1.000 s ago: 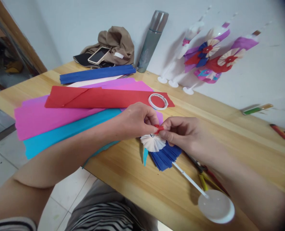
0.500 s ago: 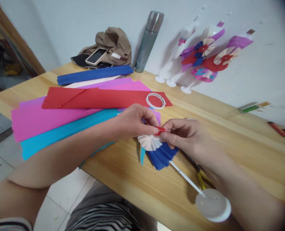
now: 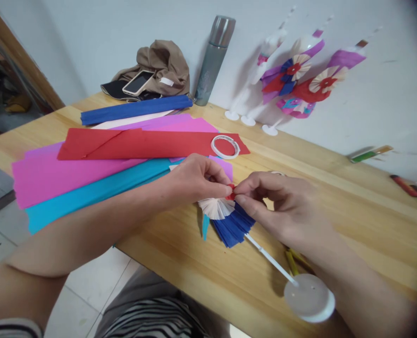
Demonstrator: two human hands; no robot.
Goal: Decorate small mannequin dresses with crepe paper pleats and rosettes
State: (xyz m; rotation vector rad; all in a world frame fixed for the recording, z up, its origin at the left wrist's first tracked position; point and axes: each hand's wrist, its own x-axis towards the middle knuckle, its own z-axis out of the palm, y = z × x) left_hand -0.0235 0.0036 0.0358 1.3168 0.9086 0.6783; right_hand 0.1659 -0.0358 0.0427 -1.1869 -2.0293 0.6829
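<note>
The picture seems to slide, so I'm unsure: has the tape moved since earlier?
No: against the bottle, the tape has kept its place on the red paper; only the view shifted.

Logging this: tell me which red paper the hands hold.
The small red piece, pinched between left hand and right hand; the long red sheet lies under the white ring.

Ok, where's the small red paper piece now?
In the head view, the small red paper piece is slightly right of centre, pinched between the left hand and right hand, by the white pleated fan's upper edge.
</note>
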